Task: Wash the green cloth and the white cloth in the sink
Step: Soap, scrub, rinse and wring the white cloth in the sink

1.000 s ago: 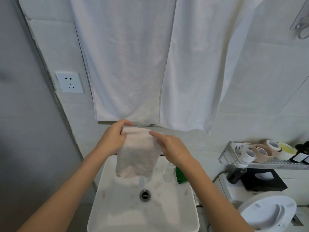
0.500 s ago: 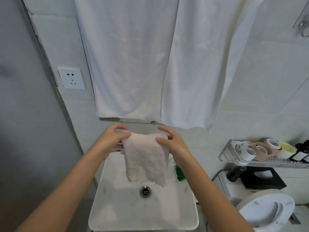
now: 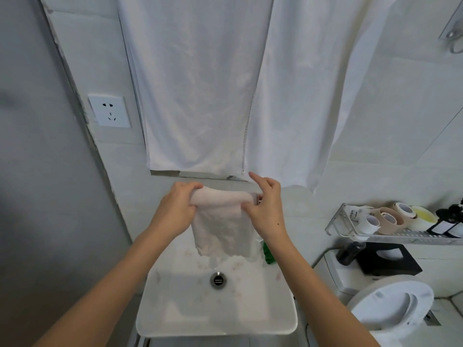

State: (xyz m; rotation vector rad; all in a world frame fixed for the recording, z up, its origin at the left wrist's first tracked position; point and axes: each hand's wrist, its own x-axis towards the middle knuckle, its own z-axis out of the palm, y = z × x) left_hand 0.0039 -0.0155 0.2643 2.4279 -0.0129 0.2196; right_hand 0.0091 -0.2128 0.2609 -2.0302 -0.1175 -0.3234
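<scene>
The white cloth [image 3: 223, 221] hangs folded over above the back of the sink [image 3: 215, 319], its top edge bunched into a roll between both hands and its lower part drooping toward the drain [image 3: 218, 280]. The left hand [image 3: 176, 211] has its grip closed around the roll's left end, fingers curled over the top. The right hand [image 3: 265, 209] pinches the right end between thumb and lower fingers, while its index finger points up, free of the cloth. Just below the right wrist, a bit of the green cloth [image 3: 268, 254] shows at the basin's right rear edge, mostly hidden by the forearm and the white cloth. Directly beyond the hands, two large white towels [image 3: 200, 83] hang against the wall, their hems just above the knuckles. Up to the left of the left hand sits a wall socket [image 3: 109, 110]. Well to the right of the right hand, a metal shelf [image 3: 400, 234] carries tape rolls [image 3: 387, 220] and dark bottles [image 3: 448, 221], with a toilet [image 3: 393, 306] below it.
</scene>
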